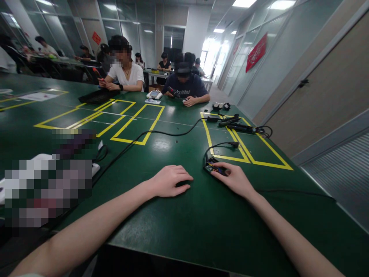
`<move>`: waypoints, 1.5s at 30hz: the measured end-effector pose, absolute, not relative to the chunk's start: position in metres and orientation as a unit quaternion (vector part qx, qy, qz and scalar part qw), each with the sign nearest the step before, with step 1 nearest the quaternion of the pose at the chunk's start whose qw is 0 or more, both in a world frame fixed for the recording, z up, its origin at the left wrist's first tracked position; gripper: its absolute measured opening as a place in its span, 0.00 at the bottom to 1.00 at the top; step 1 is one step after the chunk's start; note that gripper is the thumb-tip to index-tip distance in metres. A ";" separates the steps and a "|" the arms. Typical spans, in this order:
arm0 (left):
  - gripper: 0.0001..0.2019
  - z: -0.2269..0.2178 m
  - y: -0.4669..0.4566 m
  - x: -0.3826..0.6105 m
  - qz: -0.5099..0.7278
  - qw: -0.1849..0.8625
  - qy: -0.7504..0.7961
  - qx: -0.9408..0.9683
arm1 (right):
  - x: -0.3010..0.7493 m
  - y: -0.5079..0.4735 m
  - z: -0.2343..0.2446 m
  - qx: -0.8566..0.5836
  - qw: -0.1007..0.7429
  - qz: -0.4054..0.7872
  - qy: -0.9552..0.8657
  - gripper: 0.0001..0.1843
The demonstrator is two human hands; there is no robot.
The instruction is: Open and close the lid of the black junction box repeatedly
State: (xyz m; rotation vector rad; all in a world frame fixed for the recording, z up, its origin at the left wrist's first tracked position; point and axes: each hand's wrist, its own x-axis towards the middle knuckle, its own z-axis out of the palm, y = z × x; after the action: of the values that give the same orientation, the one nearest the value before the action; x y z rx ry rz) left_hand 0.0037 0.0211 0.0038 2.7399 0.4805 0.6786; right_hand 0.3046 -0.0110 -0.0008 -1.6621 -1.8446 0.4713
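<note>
My right hand (235, 179) has its thumb and fingers closed on a small black open-cased electronic device (210, 165) with coloured wires inside. From that device a short black cable loops away to a black plug (235, 145) lying on the table. Palm down, my left hand (172, 181) rests on the green tabletop (178, 223) with thumb and fingers apart and nothing in it. A gap of bare table separates it from the device. Part of the device is hidden behind my right fingers.
A long black cable (161, 133) crosses the table to black hair-styling-like tools (236, 125) at the right. Yellow tape outlines (144, 143) mark the top. Two people sit opposite, near a black tray (98, 96) and a white device (154, 95). Blurred items lie left.
</note>
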 end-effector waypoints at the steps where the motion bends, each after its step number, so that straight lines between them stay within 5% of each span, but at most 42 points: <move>1: 0.12 0.005 0.021 0.004 0.246 0.133 0.173 0.944 | 0.291 -0.016 -0.001 -0.594 0.311 0.192 -0.717 0.22; 10: 0.18 0.013 0.015 0.002 0.244 0.163 0.134 0.946 | 0.218 -0.054 0.008 -0.353 0.282 0.312 -0.836 0.15; 16: 0.26 0.011 0.017 0.001 0.248 0.177 0.138 0.942 | 0.226 -0.044 0.022 -0.378 0.307 0.344 -0.803 0.13; 29: 0.44 0.007 0.023 -0.002 0.175 0.159 0.200 0.951 | 0.232 -0.030 -0.011 -0.362 0.356 0.160 -0.846 0.14; 35: 0.37 0.009 0.023 -0.001 0.205 0.166 0.195 0.945 | 0.235 -0.035 -0.002 -0.380 0.323 0.157 -0.853 0.22; 39: 0.19 0.011 0.028 -0.007 0.222 0.161 0.204 0.940 | 0.240 -0.037 0.004 -0.396 0.291 0.164 -0.855 0.32; 45: 0.11 0.016 0.034 -0.015 0.158 0.153 0.265 0.939 | 0.236 -0.035 -0.001 -0.419 0.297 0.186 -0.838 0.22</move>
State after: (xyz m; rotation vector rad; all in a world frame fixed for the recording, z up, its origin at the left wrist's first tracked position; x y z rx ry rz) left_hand -0.0147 0.0336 0.0161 2.6919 0.7610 0.4522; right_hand 0.2361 -0.0349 -0.0009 -1.1133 -2.2262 0.4934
